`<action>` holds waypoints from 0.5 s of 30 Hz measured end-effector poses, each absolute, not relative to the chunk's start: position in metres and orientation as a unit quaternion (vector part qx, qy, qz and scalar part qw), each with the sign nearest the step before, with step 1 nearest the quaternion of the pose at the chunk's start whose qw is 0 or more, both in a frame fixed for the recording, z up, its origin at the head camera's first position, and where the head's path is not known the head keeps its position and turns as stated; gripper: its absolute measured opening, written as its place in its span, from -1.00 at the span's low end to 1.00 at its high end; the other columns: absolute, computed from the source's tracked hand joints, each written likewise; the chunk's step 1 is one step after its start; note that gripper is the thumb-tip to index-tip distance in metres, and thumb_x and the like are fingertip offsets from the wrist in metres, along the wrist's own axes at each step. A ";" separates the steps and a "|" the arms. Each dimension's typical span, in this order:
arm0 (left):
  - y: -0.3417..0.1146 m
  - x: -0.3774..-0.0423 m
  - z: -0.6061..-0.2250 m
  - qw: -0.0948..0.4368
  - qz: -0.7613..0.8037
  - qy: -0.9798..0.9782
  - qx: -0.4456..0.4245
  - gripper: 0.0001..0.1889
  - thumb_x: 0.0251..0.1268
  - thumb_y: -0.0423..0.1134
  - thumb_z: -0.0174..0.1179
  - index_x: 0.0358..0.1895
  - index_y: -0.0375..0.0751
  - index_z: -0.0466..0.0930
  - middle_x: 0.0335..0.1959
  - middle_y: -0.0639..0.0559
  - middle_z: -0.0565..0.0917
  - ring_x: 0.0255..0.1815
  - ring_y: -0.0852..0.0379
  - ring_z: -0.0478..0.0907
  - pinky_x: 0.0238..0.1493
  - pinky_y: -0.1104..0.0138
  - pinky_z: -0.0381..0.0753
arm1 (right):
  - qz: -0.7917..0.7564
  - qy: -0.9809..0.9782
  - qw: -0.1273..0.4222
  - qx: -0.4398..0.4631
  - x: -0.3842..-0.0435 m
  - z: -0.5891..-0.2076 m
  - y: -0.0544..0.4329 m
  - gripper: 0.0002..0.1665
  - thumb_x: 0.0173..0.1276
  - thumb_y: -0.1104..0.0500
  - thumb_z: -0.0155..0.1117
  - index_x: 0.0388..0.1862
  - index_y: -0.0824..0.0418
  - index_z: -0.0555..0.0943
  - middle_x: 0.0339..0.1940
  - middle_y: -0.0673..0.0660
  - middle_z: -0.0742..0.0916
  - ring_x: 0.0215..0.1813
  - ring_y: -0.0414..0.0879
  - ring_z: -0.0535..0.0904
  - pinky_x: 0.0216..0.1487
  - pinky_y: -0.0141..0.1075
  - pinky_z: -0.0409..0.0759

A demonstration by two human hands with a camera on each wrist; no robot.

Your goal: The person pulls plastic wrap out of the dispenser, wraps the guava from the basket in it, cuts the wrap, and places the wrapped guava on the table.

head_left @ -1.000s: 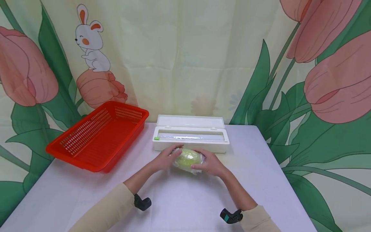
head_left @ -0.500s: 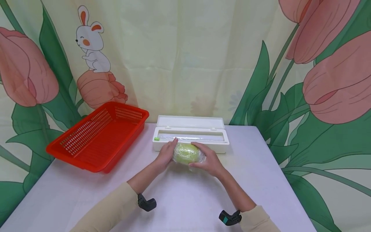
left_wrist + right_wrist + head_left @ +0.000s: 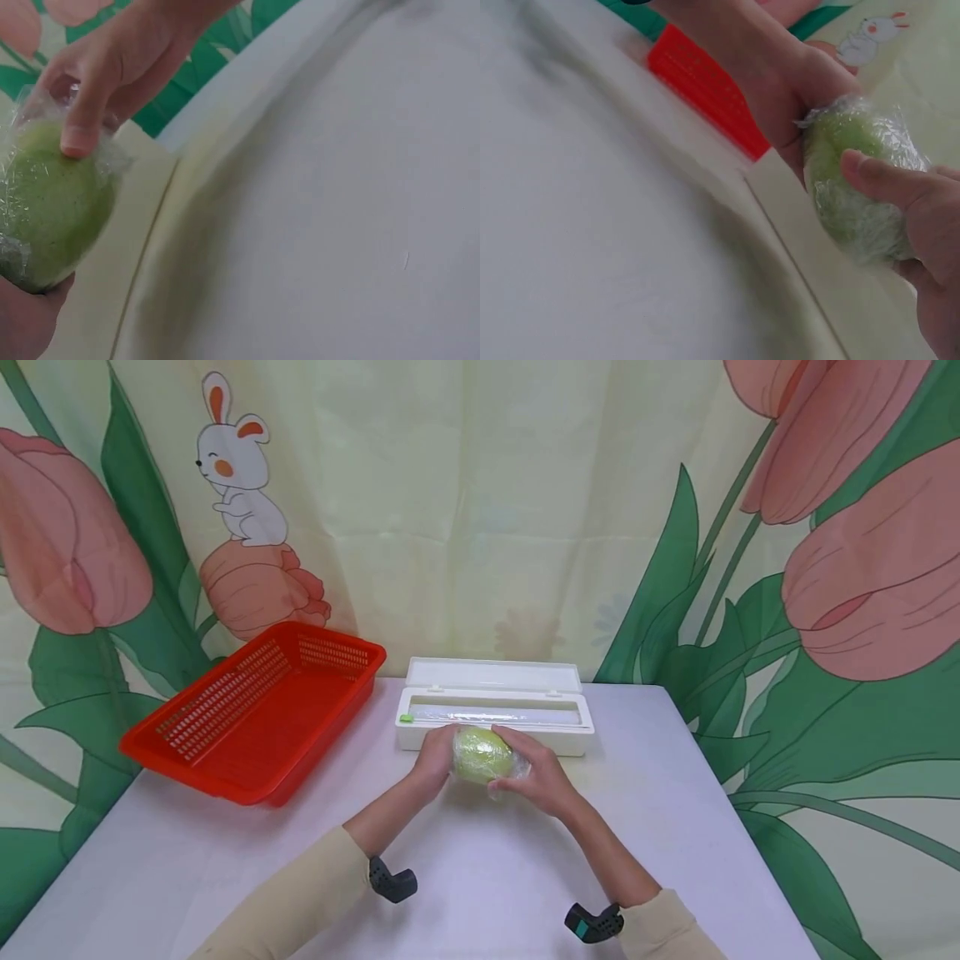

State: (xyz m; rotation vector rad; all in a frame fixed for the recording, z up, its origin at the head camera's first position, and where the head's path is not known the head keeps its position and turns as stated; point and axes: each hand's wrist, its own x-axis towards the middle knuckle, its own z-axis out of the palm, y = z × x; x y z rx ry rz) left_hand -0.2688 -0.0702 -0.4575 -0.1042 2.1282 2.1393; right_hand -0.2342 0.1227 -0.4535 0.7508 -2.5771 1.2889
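Note:
A pale green oval fruit [image 3: 482, 755], wrapped in crinkled cling film, is held up between both hands, in front of the white box. My right hand [image 3: 538, 777] grips its right end, thumb on the near side and fingers over the top. At the left end my left hand [image 3: 435, 758] holds the fruit, its fingers mostly hidden behind it. The right wrist view shows the right thumb [image 3: 874, 174] pressing on the film. Loose film stands out around the fruit [image 3: 60, 199] by the right hand in the left wrist view.
Behind the hands stands a white cling film box [image 3: 495, 741], lid raised, with a film roll [image 3: 495, 715] inside and a green slider [image 3: 407, 718] at its left. A red slotted basket [image 3: 255, 714] sits at the left on the white-covered table [image 3: 480, 877].
The fruit has turned in the hands and been raised slightly. The left hand opened out along its end, then closed round it; the loose film at the front has mostly gone from sight.

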 end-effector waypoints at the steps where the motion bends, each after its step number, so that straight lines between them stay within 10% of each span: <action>1: -0.071 -0.268 -0.456 0.056 0.700 0.712 -0.024 -0.66 0.41 -0.18 -0.08 -0.02 -0.21 0.67 -0.07 -0.03 0.72 -0.09 0.15 0.60 -0.09 0.39 0.59 | 0.431 -0.862 0.078 0.253 -0.234 -0.453 0.123 0.04 -0.15 0.12 0.64 0.39 0.04 0.41 0.35 0.09 0.55 0.39 0.06 0.44 0.37 0.00 0.42; 7: -0.076 -0.265 -0.444 0.025 0.638 0.768 0.045 -0.62 0.47 0.01 -0.06 0.04 -0.13 0.64 0.07 -0.05 0.69 0.21 0.01 0.53 0.27 0.13 0.45 | 0.411 -0.868 0.078 0.268 -0.234 -0.446 0.123 0.06 -0.15 0.10 0.64 0.41 0.05 0.39 0.37 0.07 0.54 0.40 0.07 0.43 0.35 0.02 0.44; 15: -0.075 -0.265 -0.442 0.025 0.553 0.832 0.022 -0.56 0.42 0.10 -0.03 -0.06 -0.13 0.72 -0.10 -0.10 0.73 -0.21 0.09 0.54 -0.22 0.34 0.50 | 0.431 -0.859 0.059 0.271 -0.234 -0.445 0.121 0.05 -0.12 0.05 0.62 0.41 0.10 0.39 0.37 0.06 0.54 0.37 0.06 0.44 0.32 0.01 0.47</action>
